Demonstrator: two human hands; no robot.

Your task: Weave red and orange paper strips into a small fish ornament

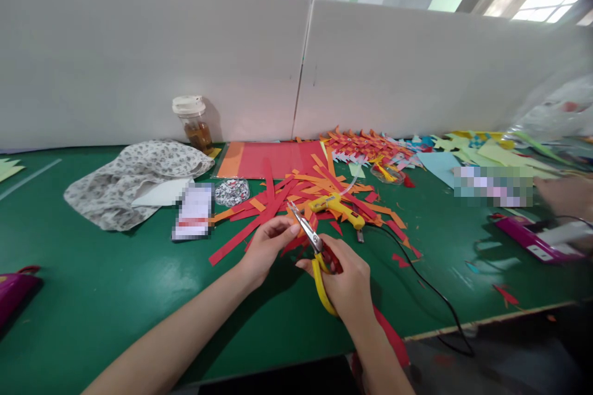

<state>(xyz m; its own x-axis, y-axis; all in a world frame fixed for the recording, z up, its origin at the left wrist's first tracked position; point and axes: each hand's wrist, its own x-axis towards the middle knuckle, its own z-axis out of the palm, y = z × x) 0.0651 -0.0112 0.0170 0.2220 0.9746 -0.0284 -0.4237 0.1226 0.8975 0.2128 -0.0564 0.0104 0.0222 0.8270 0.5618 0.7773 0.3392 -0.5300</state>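
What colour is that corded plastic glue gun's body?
The glue gun is mainly yellow, shown best in the head view.

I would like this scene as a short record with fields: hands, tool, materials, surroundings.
Right hand: holding scissors with yellow and red handles
Left hand: fingertips close to the blades, by a small orange paper piece; grip unclear
Materials: loose pile of red and orange paper strips
Other tool: yellow glue gun, lying on the strips
Surroundings: lidded cup, patterned cloth
Surface: green table
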